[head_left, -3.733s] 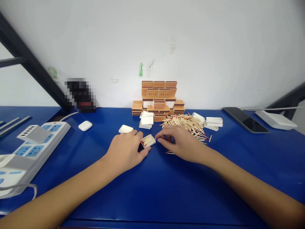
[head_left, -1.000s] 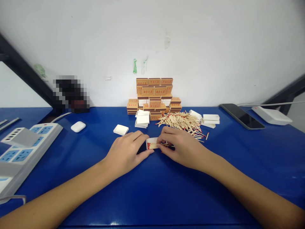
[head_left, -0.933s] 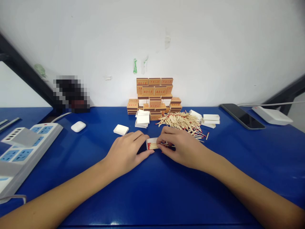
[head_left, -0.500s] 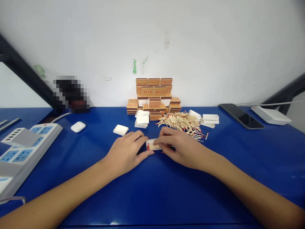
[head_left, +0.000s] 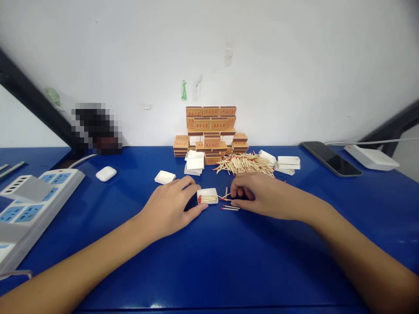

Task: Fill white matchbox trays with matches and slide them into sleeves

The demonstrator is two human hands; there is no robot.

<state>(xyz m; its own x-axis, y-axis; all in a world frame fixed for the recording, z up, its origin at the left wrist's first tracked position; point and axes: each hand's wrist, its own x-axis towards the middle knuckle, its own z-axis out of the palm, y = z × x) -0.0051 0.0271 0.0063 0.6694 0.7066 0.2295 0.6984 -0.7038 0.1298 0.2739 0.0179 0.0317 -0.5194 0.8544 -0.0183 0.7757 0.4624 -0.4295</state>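
A small white matchbox tray (head_left: 212, 190) lies on the blue table, with several red-headed matches (head_left: 208, 199) along its near side. My left hand (head_left: 174, 207) grips the tray's left end, its thumb at the front edge and its fingers at the back corner. Just right of the tray, my right hand (head_left: 258, 195) is closed, thumb and fingertips pinching a match (head_left: 228, 199). A few loose matches (head_left: 231, 209) lie below those fingertips. Behind the right hand spreads a large heap of matches (head_left: 247, 163).
Printed matchboxes (head_left: 211, 125) are stacked against the wall. White trays stand in a pile (head_left: 195, 163), singly at left (head_left: 165, 177) and in a group at right (head_left: 288, 162). A phone (head_left: 330, 159), white earphone case (head_left: 106, 173) and power strip (head_left: 62, 192) flank the work area.
My right hand has drawn back rightward from over the tray to the loose matches beside it, uncovering the tray's matches. My left hand stays at the tray's left end.
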